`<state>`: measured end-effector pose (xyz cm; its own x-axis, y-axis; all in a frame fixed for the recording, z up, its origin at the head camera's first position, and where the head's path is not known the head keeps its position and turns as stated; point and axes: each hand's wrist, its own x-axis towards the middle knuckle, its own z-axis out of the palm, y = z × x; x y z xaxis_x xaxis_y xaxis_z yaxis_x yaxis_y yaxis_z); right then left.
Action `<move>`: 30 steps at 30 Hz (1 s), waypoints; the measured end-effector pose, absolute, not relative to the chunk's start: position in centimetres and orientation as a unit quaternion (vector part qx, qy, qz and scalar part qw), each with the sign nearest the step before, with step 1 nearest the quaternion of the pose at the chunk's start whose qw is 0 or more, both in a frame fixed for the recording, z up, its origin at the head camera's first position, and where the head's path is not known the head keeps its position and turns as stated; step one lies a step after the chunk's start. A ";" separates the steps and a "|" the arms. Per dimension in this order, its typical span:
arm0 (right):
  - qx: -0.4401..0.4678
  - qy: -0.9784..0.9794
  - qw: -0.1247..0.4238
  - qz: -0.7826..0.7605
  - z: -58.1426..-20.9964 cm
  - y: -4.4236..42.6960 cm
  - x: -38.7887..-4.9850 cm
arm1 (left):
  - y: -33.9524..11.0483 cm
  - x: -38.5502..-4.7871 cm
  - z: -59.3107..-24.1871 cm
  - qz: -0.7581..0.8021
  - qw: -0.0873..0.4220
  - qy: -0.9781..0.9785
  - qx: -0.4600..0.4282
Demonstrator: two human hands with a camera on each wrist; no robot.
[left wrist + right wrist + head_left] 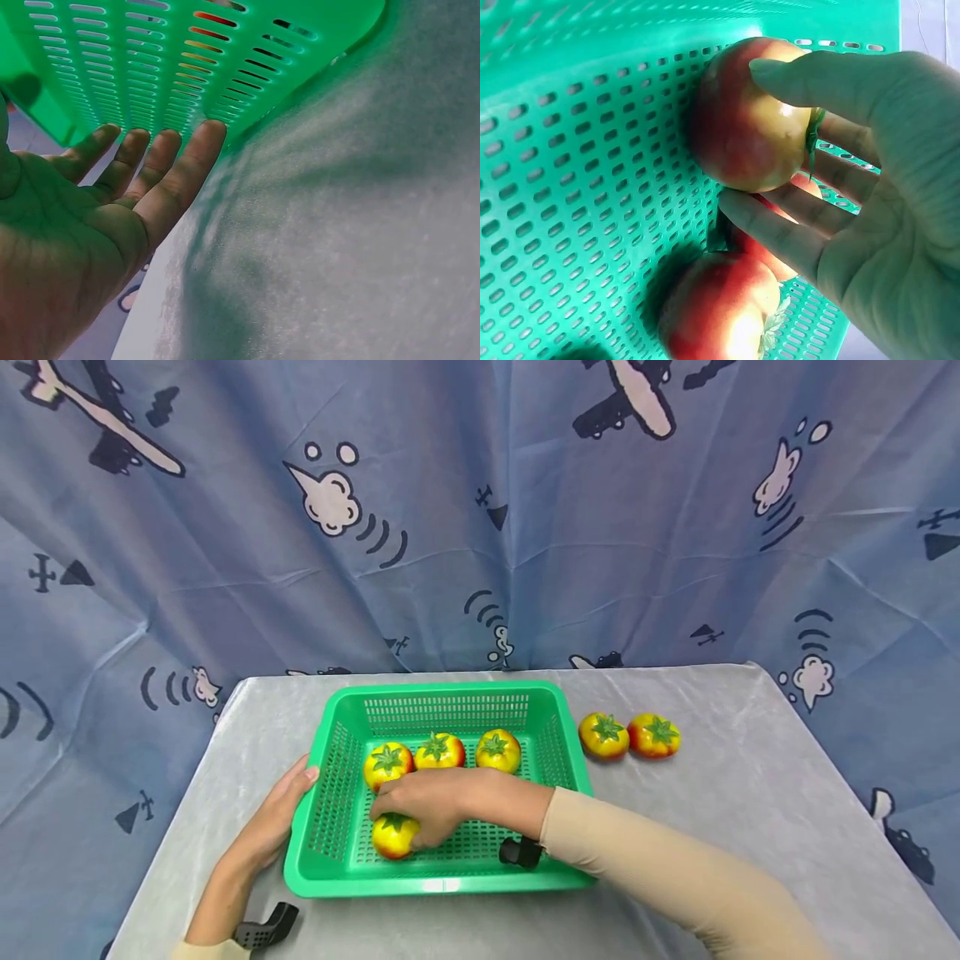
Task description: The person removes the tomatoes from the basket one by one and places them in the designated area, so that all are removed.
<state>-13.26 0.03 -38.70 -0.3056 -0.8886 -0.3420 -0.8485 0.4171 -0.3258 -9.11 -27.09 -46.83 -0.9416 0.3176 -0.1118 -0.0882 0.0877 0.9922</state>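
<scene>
A green perforated basket (442,887) holds several yellow-red tomato-like fruits. Inside its front left part, my right hand (431,802) grips one fruit (392,837). The right wrist view shows this fruit (750,120) between the thumb and fingers of my right hand (855,165), with another fruit (720,307) below it. My left hand (270,814) is at the basket's left side, thumb by the rim. In the left wrist view, the fairly straight fingers of my left hand (97,202) rest against the outside of the slotted wall (142,67).
Two more fruits (603,736) (654,736) lie side by side on the grey-white table (720,793), just right of the basket. A blue patterned curtain (480,527) hangs behind the table.
</scene>
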 end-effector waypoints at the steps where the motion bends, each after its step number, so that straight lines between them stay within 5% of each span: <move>1: -0.538 0.807 0.241 -0.043 -38.7 0.1 -13.3 | -27.0 -9.1 -46.9 0.668 0.151 0.724 0.079; 30: -0.481 0.844 0.199 -0.128 -36.2 5.4 -12.7 | -26.7 -9.0 -46.7 0.664 0.146 0.730 0.069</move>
